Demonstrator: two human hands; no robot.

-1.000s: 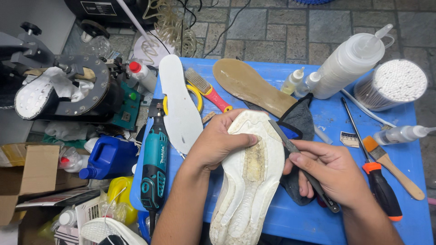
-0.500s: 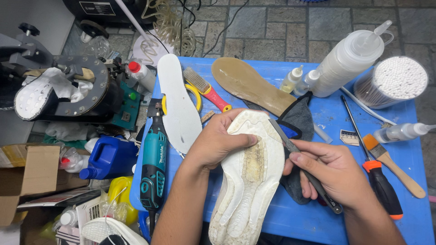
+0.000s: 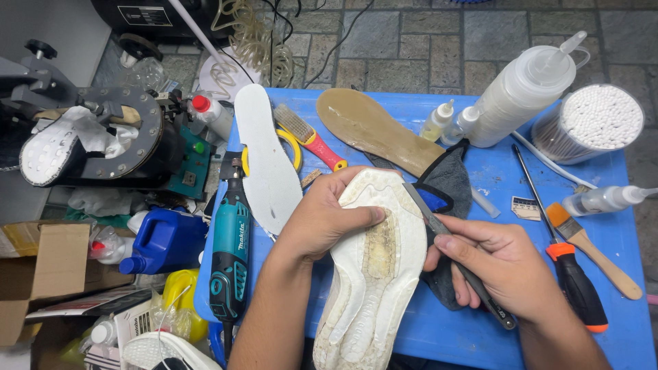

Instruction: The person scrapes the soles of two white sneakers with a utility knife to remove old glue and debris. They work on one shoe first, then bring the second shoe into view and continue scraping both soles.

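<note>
A: Change since the earlier frame: almost none; both hands and the white shoe sole [image 3: 373,274] sit where they did.

B: Grips?

A: The left hand [image 3: 322,219] clasps the sole's left edge at the table's near middle. The right hand [image 3: 504,267] is closed on a thin metal blade [image 3: 428,212], tip at the right rim.

B: Risk?

A: If the blade skids off the rim, it could gouge the sole or nick the left thumb.

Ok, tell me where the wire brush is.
In the head view the wire brush lies on the blue table, toward its far left, between the white insole and the brown insole.
</note>
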